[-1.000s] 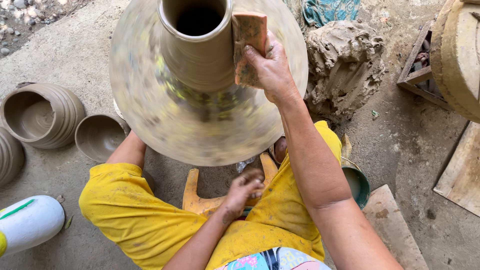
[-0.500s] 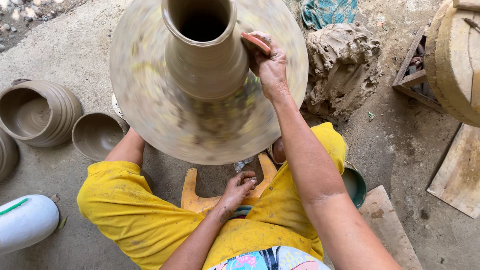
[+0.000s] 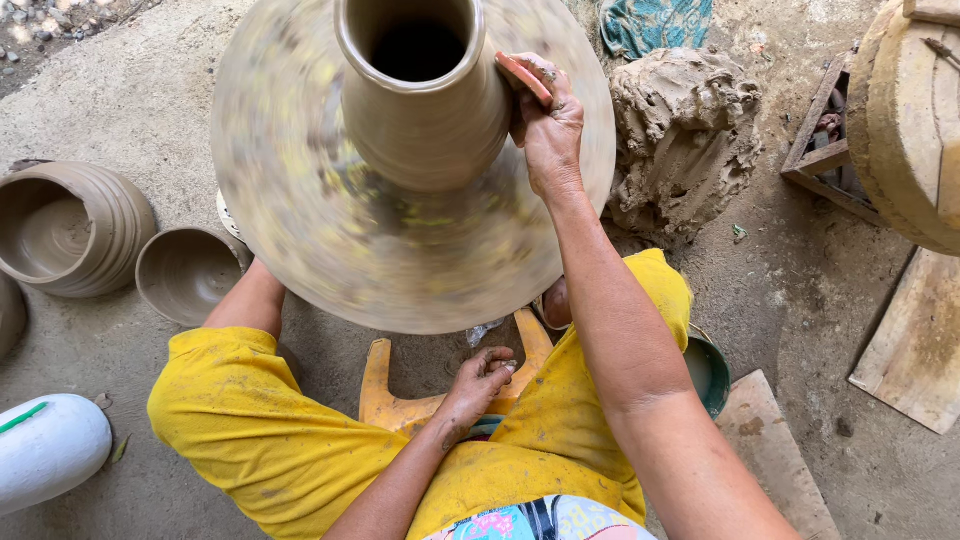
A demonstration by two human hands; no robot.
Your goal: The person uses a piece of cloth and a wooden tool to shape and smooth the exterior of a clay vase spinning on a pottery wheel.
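A tall clay vase [image 3: 425,100] stands upright at the centre of a potter's wheel [image 3: 400,250], whose wide disc is blurred with spin; all places below are given rel. to the vase. The person's right hand [image 3: 545,125] is at the vase's right side, near the rim, grip clamped on a small flat reddish tool [image 3: 522,75] that presses against the wall. The left hand [image 3: 480,380] is below the vase, under the wheel's near edge, fingers loosely curled, holding nothing, resting by an orange stool [image 3: 400,400] btwn the knees. The person squats in yellow trousers [image 3: 260,430]. Left of the vase, on the dirt floor, stand a stack of ribbed clay bowls [image 3: 70,230] & one single bowl [image 3: 185,275]. Right of the vase sits a big lump of raw clay [image 3: 685,135], w/ a teal cloth [image 3: 655,25] just above it. Bottom left lies a white container [image 3: 50,450].
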